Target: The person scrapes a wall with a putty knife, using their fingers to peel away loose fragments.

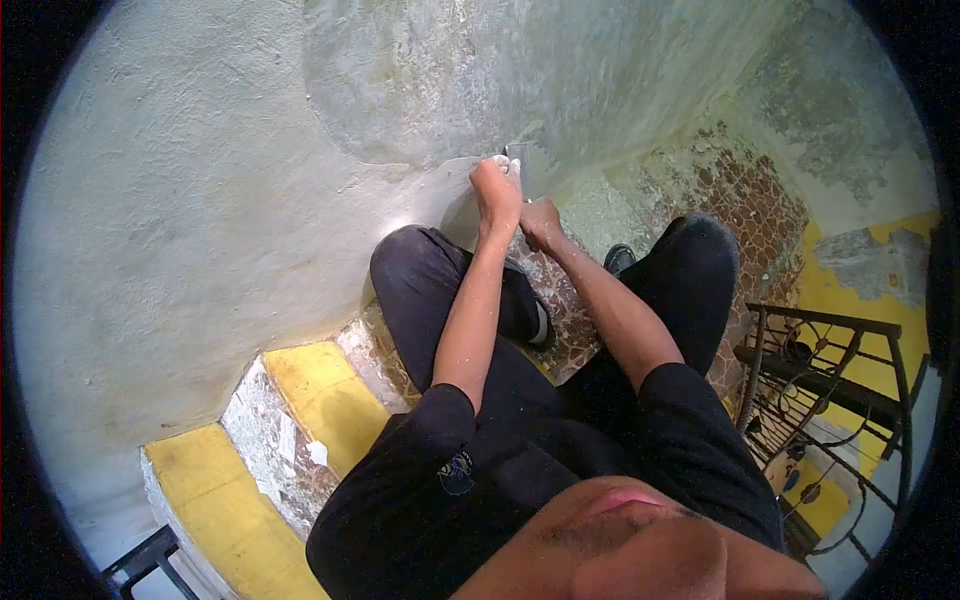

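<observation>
My left hand (495, 190) is closed with its fingers curled at a flat metal scraper (517, 153), whose blade meets the wall. White dust coats the fingertips. Just below and to the right, my right hand (541, 225) is closed around the scraper's lower end; the handle is mostly hidden in it. The wall (400, 90) has a rough grey worn patch above the hands, with a smoother pale coat (230, 200) to the left and a ragged border between the two.
Yellow-edged steps (210, 480) with chipped white risers descend at lower left. Patterned brown floor tiles (745, 195) lie around my feet. A black metal railing (825, 400) stands at right, near peeling yellow paint (850, 285). My bent knees flank my arms.
</observation>
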Available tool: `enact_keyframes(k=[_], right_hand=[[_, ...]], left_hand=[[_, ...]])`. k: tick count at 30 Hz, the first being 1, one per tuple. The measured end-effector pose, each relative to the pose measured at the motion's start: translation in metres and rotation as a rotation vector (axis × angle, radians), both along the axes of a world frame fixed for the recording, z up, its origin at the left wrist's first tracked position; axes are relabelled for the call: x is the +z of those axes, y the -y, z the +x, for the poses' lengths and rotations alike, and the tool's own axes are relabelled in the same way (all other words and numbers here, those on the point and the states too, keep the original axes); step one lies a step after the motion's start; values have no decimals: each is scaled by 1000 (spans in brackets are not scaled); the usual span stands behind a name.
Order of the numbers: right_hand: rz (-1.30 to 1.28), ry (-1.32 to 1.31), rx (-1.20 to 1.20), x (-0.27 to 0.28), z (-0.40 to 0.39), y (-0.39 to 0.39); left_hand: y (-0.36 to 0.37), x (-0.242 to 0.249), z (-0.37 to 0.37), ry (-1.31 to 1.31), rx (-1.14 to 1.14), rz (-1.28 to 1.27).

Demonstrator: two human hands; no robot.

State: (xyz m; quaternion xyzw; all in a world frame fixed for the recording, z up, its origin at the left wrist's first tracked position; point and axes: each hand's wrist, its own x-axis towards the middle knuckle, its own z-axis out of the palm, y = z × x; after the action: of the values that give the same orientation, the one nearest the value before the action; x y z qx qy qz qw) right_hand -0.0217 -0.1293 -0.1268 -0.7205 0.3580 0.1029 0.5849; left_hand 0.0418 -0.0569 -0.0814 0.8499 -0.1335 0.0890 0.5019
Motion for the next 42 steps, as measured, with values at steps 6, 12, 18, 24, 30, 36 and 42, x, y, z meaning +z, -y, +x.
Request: enact_keyframes(k=[6,12,18,24,30,36,42], right_hand=[[16,-46,-46,12,-1,2],[190,68,-88,15,12,-8],[389,110,-94,-5,13,-10],[194,27,7,-1,-1,-13],[-13,28,-3,-1,0,-5],[64,-27,3,17,7,11],[-98,75,148,-39,14,13]], left_hand=[[1,4,0,-94,13,9],[10,45,-10,-32,67,51],[11,44,-11,61,59,195],[0,36,-14,19,49,176],[2,42,-18,0,56,146],[15,35,-13,60,57,50],[18,35,-13,62,53,61]])
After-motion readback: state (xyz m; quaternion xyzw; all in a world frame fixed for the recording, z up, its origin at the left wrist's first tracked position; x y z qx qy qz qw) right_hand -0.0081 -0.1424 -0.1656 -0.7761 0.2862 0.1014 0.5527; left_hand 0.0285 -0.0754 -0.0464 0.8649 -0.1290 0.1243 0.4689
